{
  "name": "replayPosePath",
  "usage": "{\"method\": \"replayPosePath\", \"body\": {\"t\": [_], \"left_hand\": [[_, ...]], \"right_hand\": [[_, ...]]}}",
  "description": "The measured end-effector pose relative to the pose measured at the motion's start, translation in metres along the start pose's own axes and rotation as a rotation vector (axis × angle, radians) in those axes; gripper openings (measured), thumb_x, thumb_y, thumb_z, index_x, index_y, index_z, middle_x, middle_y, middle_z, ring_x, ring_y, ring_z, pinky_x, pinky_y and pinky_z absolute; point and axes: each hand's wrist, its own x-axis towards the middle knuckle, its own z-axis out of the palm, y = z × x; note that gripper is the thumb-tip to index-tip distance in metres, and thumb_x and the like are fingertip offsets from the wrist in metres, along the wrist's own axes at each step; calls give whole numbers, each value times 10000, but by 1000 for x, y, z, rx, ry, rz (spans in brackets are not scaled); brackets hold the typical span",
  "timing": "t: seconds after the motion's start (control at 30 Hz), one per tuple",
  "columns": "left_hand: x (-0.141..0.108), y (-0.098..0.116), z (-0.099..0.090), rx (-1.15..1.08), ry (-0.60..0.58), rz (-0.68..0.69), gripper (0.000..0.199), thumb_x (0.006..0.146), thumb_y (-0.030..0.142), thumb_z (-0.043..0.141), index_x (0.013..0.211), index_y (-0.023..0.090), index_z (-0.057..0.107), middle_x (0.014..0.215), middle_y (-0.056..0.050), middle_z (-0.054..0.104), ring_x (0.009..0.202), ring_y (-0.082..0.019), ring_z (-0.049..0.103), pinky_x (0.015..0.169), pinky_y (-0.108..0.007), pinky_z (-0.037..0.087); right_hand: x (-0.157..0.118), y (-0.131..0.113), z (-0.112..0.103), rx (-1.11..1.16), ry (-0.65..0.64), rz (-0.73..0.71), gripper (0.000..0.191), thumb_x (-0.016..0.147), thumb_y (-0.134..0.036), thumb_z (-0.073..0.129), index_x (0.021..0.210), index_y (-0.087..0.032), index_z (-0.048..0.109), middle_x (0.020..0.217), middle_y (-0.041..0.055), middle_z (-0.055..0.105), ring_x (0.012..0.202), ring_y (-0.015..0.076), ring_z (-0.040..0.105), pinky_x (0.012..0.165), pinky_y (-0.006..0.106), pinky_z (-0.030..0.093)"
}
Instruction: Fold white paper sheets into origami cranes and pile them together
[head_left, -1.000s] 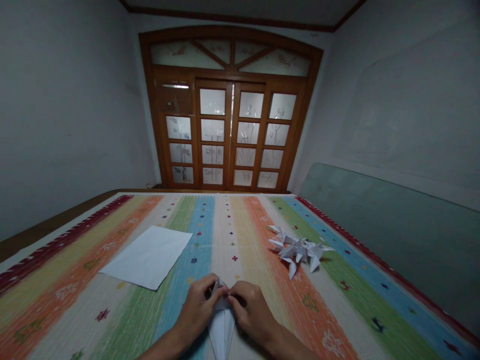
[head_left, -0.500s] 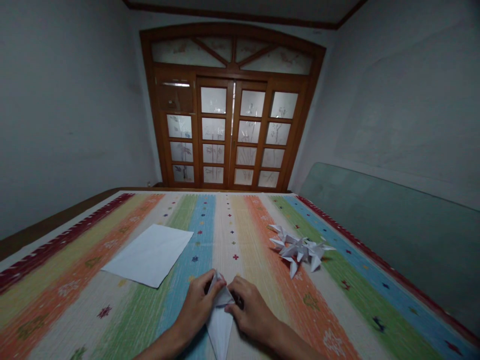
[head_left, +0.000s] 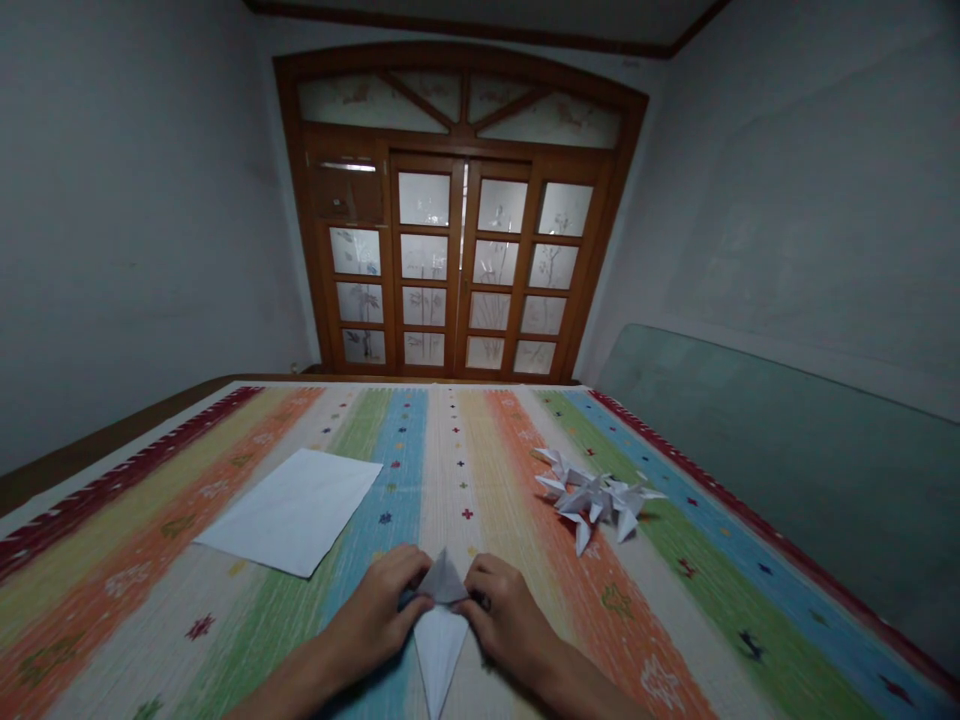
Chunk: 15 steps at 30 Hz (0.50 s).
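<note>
A white paper piece (head_left: 439, 640) lies folded to a long point on the striped cloth, directly in front of me. Its upper triangle (head_left: 443, 580) is in shadow and stands slightly raised. My left hand (head_left: 371, 610) grips its left side between the fingers, and my right hand (head_left: 506, 618) presses on its right side. To the left lies a flat white paper sheet (head_left: 291, 511), and to the right sits a cluster of spiky white origami figures (head_left: 592, 503). Neither hand touches them.
The multicoloured striped cloth (head_left: 465, 470) covers a wide surface, with a red border along both sides. Brown wood shows beyond its left edge. A pale green panel (head_left: 780, 470) leans along the right wall. Wooden glazed doors (head_left: 461, 260) stand beyond the far edge.
My hands have moved a little apart and lower. The upper triangle of the folded paper now shows fully between them, where fingers earlier covered it.
</note>
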Motion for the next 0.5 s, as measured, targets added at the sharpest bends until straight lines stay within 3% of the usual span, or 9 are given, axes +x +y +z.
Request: {"method": "replayPosePath", "body": {"t": [0.27, 0.5], "left_hand": [[-5, -10, -14, 67, -102, 211, 276, 846, 13, 545, 930, 218, 709, 935, -60, 684, 907, -224, 633, 803, -312, 443], [-6, -8, -23, 55, -111, 286, 295, 818, 28, 570, 928, 219, 765, 956, -77, 694, 922, -236, 639, 816, -336, 475]], "right_hand": [[-5, 12, -12, -52, -64, -324, 293, 879, -35, 590, 1046, -200, 767, 930, 93, 717, 896, 219, 646, 764, 303, 501], [-5, 5, -24, -41, -166, -419, 327, 826, -9, 595, 1053, -194, 741, 919, 88, 760, 874, 225, 650, 753, 311, 503]]}}
